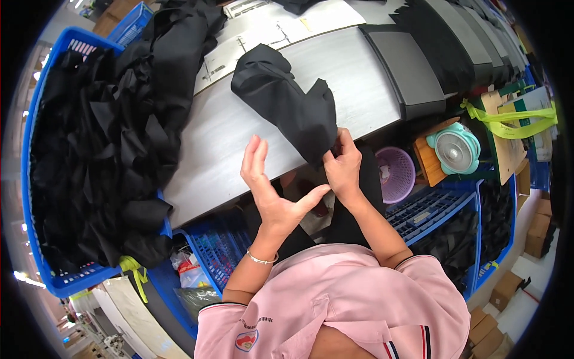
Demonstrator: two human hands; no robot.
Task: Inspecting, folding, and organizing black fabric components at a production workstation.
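A black fabric piece (287, 99) lies on the grey worktable (227, 131), its near end hanging over the table's front edge. My right hand (344, 164) pinches that near end with fingers closed on the cloth. My left hand (269, 185) is held up just left of it, fingers straight and spread, thumb reaching toward the right hand, holding nothing. I wear a thin bracelet on the left wrist and a pink shirt.
A blue crate (54, 263) heaped with black fabric (101, 137) fills the left, spilling onto the table. Flat black pieces (442, 42) are stacked at the back right. Below the table are a purple basket (397, 173), a small teal fan (457, 149), blue crates (430, 212) and cardboard boxes (541, 230).
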